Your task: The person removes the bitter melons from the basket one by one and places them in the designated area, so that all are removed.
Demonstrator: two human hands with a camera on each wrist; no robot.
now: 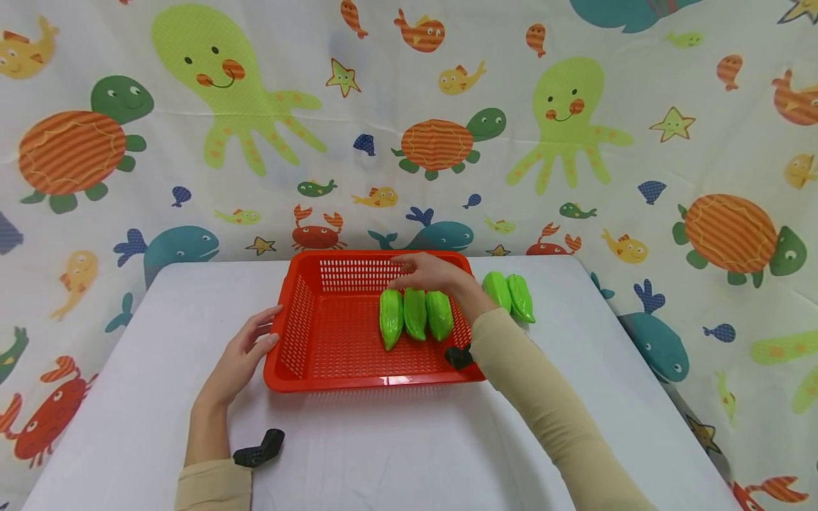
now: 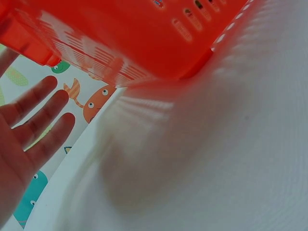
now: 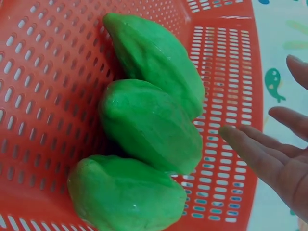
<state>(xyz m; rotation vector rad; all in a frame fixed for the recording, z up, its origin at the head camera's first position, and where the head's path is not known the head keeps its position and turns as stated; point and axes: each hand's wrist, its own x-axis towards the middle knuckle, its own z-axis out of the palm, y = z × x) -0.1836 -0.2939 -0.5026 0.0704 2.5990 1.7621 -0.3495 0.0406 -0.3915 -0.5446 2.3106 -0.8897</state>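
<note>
Star fruits [image 1: 415, 314] in the red basket [image 1: 332, 384] are seen at six o'clock from the nearer right hand [image 1: 429, 272], each laid longways roughly twelve to six, and nothing is held in that hand's spread fingers.

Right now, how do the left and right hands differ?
The left hand is at the left rim of the red basket; the right hand is above its far side, near three green fruits. The left forearm is outside the basket; the right forearm crosses its right side. Both hands have extended fingers and hold no fruit.
</note>
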